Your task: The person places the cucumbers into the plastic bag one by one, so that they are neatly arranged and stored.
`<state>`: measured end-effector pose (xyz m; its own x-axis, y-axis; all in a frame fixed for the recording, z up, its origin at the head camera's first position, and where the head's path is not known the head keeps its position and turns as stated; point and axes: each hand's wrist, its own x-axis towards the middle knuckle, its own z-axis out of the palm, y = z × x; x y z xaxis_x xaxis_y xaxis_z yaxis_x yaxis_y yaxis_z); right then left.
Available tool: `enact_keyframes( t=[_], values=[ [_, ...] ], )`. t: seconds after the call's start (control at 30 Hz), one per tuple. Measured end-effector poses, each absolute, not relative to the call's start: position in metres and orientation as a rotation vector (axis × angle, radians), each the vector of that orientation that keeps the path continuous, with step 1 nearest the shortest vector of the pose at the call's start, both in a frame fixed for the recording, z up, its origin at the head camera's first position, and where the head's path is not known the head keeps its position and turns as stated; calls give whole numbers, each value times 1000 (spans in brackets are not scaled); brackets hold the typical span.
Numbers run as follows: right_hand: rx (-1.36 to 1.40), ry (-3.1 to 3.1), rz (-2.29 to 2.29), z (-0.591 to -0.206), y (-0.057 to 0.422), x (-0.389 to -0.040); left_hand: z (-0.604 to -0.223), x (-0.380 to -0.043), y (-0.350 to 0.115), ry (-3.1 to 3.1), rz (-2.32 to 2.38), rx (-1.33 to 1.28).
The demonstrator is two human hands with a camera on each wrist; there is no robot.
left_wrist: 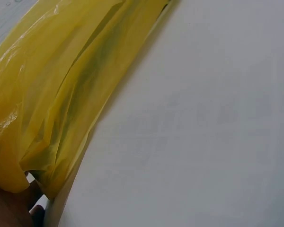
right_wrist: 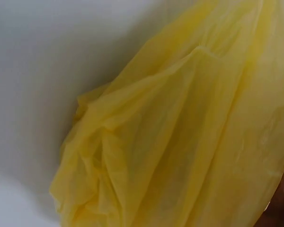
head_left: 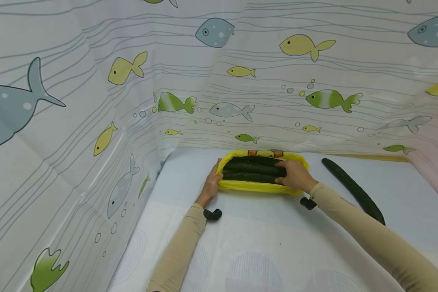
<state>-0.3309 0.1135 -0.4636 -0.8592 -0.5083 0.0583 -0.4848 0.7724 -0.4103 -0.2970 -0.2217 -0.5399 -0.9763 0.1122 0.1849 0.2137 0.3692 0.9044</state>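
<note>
A yellow plastic bag [head_left: 255, 186] lies on the table with its mouth spread wide around several dark green cucumbers [head_left: 253, 167], which lie lengthwise side by side. At the bag's left end my left hand [head_left: 211, 184] grips the rim, thumb toward the inside. My right hand [head_left: 295, 174] reaches in over the right end, its thumb and fingers around the end of a cucumber. In the left wrist view, bag folds [left_wrist: 80, 85] show dark green through them, with part of the hand at the lower left corner. Crumpled bag [right_wrist: 180, 132] fills most of the right wrist view.
One more cucumber [head_left: 352, 188] lies slantwise on the white table [head_left: 255, 227] to the right, partly behind the right sleeve [head_left: 368, 227]. A fish-printed curtain [head_left: 270, 109] stands behind and on the left. An orange-and-black patterned piece [head_left: 253, 153] shows at the bag's back rim.
</note>
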Motion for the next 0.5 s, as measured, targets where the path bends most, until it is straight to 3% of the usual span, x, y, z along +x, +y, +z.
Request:
enact_keyframes(
  t=[0.5],
  values=[
    [-828, 2949, -777, -450, 137, -324, -538, -296, -221, -2551, -1667, -283]
  ],
)
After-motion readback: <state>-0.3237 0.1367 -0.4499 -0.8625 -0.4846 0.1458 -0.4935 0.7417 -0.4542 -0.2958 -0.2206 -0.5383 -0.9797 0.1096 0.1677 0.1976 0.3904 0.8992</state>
